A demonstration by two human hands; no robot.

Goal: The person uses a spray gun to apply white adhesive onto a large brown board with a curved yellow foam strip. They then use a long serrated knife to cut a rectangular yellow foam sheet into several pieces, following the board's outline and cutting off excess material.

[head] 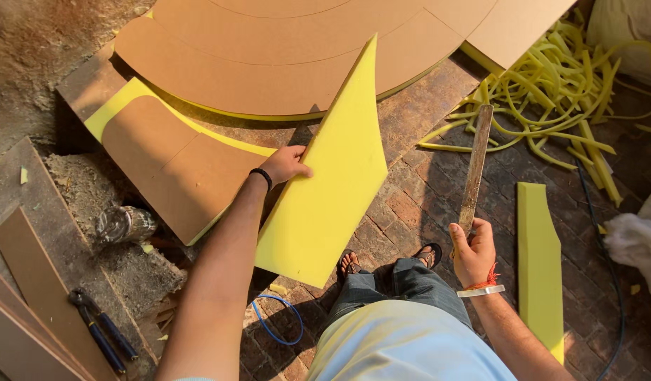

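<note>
Yellow foam strips [565, 92] heaped on brick floor [410, 197]; pliers [103, 328] lie beside brown boards [29, 310].

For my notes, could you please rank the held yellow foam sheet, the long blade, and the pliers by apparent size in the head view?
1. Yellow foam sheet
2. Long blade
3. Pliers, though nearness to the camera makes this unsure.

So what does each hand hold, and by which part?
The left hand grips the yellow foam sheet at its left edge. The right hand holds the long blade by its lower end.
</note>
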